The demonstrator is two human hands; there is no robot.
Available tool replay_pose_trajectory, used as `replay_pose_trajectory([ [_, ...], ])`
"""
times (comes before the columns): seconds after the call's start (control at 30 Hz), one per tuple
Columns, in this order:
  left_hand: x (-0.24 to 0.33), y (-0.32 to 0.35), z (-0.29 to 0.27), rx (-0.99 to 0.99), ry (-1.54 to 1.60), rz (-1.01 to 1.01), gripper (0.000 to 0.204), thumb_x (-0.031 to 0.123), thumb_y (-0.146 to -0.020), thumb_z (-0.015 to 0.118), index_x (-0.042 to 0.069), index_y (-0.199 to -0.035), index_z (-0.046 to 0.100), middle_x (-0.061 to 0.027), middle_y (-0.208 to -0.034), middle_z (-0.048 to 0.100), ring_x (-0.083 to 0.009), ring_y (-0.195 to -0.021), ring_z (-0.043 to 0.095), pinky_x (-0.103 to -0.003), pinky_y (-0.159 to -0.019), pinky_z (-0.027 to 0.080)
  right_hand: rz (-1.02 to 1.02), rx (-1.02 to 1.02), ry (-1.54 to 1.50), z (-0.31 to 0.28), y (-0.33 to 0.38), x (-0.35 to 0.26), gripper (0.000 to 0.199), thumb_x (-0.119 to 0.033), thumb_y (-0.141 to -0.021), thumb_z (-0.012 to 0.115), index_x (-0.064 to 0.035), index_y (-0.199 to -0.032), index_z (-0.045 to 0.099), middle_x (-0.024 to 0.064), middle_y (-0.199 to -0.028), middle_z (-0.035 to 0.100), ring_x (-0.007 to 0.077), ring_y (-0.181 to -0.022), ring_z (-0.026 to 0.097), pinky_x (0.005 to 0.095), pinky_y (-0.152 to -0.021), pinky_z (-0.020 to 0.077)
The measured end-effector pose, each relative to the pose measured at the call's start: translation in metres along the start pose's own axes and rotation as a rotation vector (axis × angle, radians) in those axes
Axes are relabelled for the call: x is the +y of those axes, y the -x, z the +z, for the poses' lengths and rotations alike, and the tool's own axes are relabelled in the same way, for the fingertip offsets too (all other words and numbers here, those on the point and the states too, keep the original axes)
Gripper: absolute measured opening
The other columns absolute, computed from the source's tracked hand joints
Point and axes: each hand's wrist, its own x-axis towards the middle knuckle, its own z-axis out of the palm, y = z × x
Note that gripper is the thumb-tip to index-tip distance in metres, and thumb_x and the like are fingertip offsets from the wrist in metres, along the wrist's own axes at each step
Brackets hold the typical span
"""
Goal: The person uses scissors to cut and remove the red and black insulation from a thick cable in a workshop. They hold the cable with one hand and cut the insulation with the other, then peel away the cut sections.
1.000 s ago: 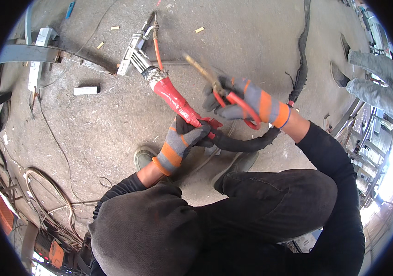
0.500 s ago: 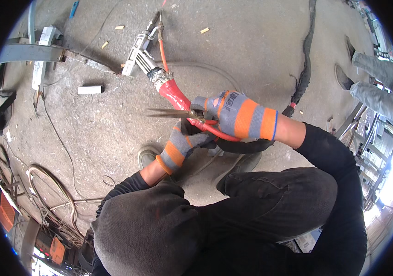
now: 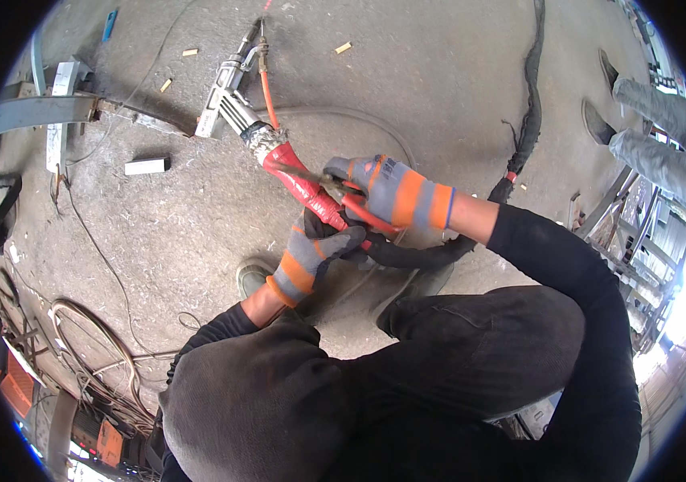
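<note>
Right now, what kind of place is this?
Probably a metalworking workshop. A piece of metal lies on the grey floor near a gun-shaped tool, and a looped hose or cable is at left.

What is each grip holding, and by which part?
Right grip: red-handled scissors, by the handles. Left grip: red-wrapped hose, by its lower end, next to the black sleeve.

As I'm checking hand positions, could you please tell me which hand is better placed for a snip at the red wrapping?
Probably the right hand: it holds the red-handled scissors, seen blurred over the red wrapping, while the left hand grips the wrapping's lower end.
</note>
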Motion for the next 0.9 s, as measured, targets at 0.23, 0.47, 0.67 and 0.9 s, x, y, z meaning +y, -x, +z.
replay_pose_trajectory([
  [0.23, 0.005, 0.011, -0.002, -0.023, -0.037, 0.066, 0.037, 0.006, -0.095, 0.079, 0.000, -0.127, 0.062, -0.0099, -0.106, 0.075, -0.0191, -0.097, 0.075, -0.034, -0.086, 0.063, 0.290, 0.180, -0.354, -0.058, 0.021, 0.036, 0.052, -0.027, -0.092, 0.086, -0.0046, -0.133, 0.062, 0.0218, -0.098, 0.075, 0.0391, -0.087, 0.074, 0.0430, -0.079, 0.0594],
  [0.47, -0.005, 0.009, 0.004, 0.029, 0.077, 0.029, 0.038, 0.015, -0.102, 0.075, 0.001, -0.134, 0.059, -0.0125, -0.121, 0.073, -0.0214, -0.102, 0.075, -0.036, -0.086, 0.064, 0.010, -0.035, -0.283, -0.031, 0.019, -0.009, 0.051, -0.022, -0.086, 0.086, -0.0038, -0.127, 0.062, 0.0183, -0.092, 0.074, 0.0318, -0.080, 0.074, 0.0425, -0.073, 0.0581],
  [0.67, -0.011, 0.006, -0.001, 0.099, 0.092, 0.038, 0.035, 0.026, -0.111, 0.065, 0.002, -0.136, 0.060, -0.0113, -0.124, 0.073, -0.0215, -0.105, 0.074, -0.037, -0.090, 0.063, 0.176, 0.089, -0.469, 0.006, 0.039, 0.006, 0.050, -0.023, -0.085, 0.084, -0.0030, -0.126, 0.063, 0.0218, -0.092, 0.074, 0.0372, -0.084, 0.074, 0.0457, -0.075, 0.0583],
  [0.9, -0.019, 0.006, -0.005, -0.020, 0.188, 0.165, 0.030, 0.020, -0.107, 0.068, 0.005, -0.132, 0.064, -0.0161, -0.145, 0.064, -0.0224, -0.120, 0.068, -0.039, -0.101, 0.056, 0.407, 0.455, 0.294, -0.011, 0.055, 0.120, 0.061, -0.036, -0.092, 0.079, -0.0019, -0.138, 0.060, 0.0251, -0.105, 0.076, 0.0440, -0.098, 0.076, 0.0508, -0.084, 0.0606],
])
